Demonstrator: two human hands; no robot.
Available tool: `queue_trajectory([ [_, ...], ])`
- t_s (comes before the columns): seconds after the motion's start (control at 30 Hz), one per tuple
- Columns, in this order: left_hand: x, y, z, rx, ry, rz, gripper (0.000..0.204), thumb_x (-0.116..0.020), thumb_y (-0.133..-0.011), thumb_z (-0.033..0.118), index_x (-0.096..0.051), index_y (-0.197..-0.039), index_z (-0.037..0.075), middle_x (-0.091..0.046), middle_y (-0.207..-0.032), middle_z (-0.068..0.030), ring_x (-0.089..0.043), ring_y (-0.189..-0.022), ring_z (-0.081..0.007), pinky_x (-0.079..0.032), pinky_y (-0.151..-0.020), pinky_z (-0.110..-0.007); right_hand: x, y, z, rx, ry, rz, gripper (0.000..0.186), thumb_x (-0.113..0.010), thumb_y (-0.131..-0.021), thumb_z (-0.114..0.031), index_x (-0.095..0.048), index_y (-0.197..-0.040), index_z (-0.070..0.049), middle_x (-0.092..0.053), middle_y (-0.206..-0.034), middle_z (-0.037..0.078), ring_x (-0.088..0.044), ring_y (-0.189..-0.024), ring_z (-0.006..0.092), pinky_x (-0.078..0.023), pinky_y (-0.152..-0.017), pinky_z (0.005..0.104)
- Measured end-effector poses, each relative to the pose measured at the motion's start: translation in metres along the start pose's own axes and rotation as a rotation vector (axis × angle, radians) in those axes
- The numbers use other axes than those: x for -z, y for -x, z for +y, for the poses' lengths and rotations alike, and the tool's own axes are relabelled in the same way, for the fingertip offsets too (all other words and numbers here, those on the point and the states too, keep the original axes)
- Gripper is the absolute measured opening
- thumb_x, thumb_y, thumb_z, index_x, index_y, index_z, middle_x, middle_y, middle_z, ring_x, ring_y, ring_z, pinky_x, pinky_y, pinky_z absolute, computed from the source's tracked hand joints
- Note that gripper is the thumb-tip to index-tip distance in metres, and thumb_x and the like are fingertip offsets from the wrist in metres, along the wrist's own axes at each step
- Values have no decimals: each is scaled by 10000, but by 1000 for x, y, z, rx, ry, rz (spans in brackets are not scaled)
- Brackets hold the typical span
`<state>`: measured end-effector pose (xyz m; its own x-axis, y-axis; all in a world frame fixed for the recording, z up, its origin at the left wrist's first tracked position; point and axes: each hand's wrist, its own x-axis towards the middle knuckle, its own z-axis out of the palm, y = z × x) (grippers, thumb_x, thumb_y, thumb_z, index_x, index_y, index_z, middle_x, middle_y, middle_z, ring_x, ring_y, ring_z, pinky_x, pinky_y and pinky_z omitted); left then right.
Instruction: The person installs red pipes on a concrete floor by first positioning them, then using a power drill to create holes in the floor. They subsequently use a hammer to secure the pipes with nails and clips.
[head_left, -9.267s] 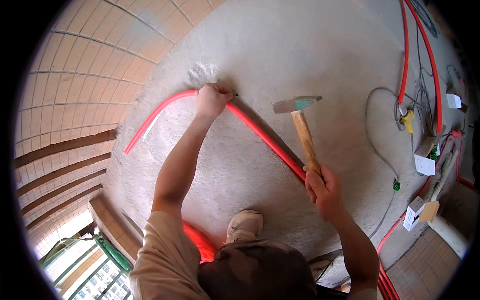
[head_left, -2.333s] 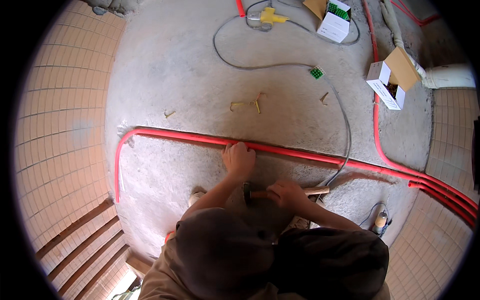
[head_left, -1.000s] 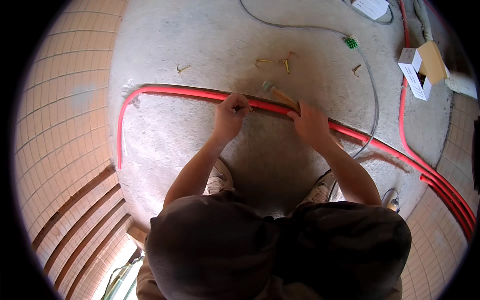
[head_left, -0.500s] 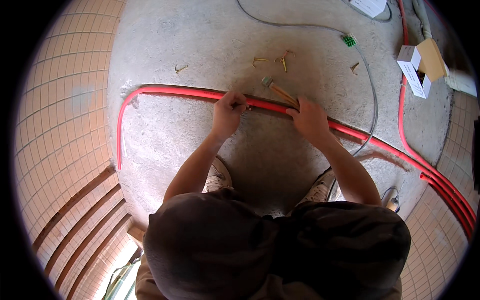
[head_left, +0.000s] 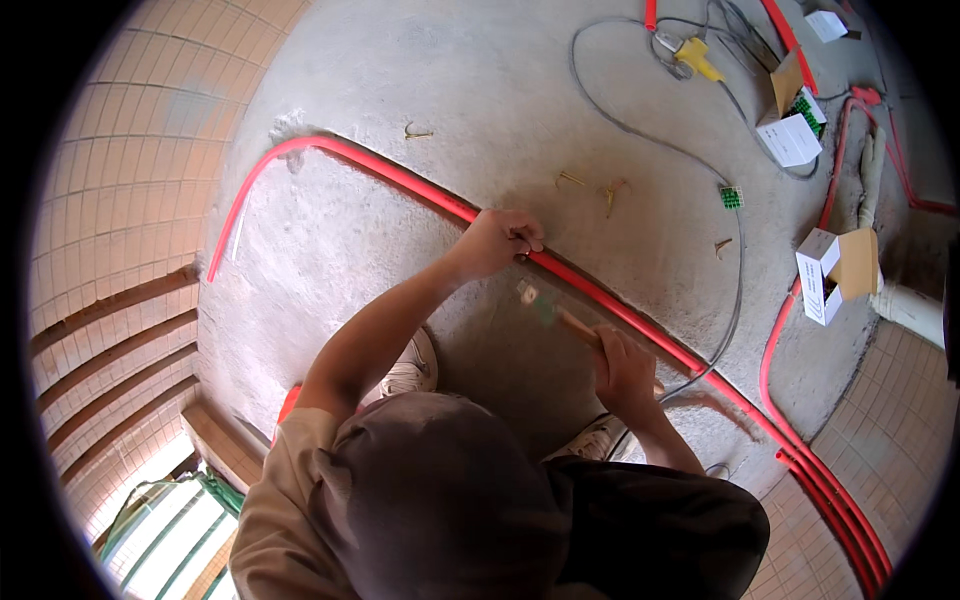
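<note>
A red pipe (head_left: 625, 312) runs in a shallow groove across the concrete floor and bends toward me at the left. My left hand (head_left: 492, 243) rests at the pipe, its thumb and fingers pinched together; what is between them is too small to make out. Below and right of it, my right hand (head_left: 626, 372) is closed around the wooden handle of a hammer (head_left: 578, 327). The hammer's metal end is smeared by motion and sits just on my side of the pipe, apart from it. Thin brass-coloured bent wires (head_left: 570, 180) lie on the floor beyond the pipe.
A grey cable (head_left: 742, 290) loops over the floor and crosses the pipe. At the right are a small green block (head_left: 732, 198), an open white box (head_left: 818, 278), another box (head_left: 790, 142) and a yellow power tool (head_left: 700, 62). Tiled walls (head_left: 150, 190) border the floor.
My right hand has drawn the hammer back from the pipe toward me. My left hand stays at the pipe. The whole view has turned and shifted, bringing the yellow tool into sight.
</note>
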<state>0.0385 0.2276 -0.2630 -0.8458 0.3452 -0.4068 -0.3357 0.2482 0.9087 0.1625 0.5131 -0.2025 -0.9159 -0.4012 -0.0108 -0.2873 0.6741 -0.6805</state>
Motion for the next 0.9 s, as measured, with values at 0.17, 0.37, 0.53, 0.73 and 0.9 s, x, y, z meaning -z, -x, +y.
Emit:
queue_trajectory([
  [0.17,0,-4,0,-10,28,-20,221,-607,-849,-141,-670,-1020,-17,-728,-915,-87,-697,-887,-152,-562,-775,-290,-24,-7,-4,-135,199,-85,303,-623,-947,-180,-583,-1233,-90,-656,-933,124,-677,-793,343,-526,-631,460],
  [0.37,0,-8,2,-27,-21,-33,226,-606,-845,-142,-669,-1032,-33,-736,-926,-115,-702,-856,-166,-569,-771,-299,-3,-16,-23,-117,102,7,340,-610,-962,-202,-559,-1280,-94,-653,-939,123,-676,-810,339,-535,-645,456],
  [0.53,4,-12,-2,-3,53,-41,232,-608,-842,-131,-677,-1038,-29,-740,-915,-120,-701,-859,-168,-565,-757,-297,-12,-21,-22,-138,118,-47,338,-616,-961,-192,-565,-1272,-71,-663,-973,156,-680,-848,364,-537,-672,465],
  [0.73,5,3,7,-62,-90,-39,262,-608,-830,-137,-675,-1055,-20,-736,-899,-101,-688,-853,-146,-556,-775,-285,-6,0,-22,-233,17,-12,343,-611,-959,-194,-573,-1272,-59,-672,-1001,175,-685,-852,389,-546,-685,474],
  [0.9,10,22,-10,-11,138,128,314,-600,-817,-176,-663,-1087,-28,-709,-906,-83,-678,-854,-142,-556,-786,-284,-6,13,-4,-343,-49,41,372,-608,-961,-190,-557,-1296,-36,-681,-1036,213,-678,-886,429,-545,-717,503],
])
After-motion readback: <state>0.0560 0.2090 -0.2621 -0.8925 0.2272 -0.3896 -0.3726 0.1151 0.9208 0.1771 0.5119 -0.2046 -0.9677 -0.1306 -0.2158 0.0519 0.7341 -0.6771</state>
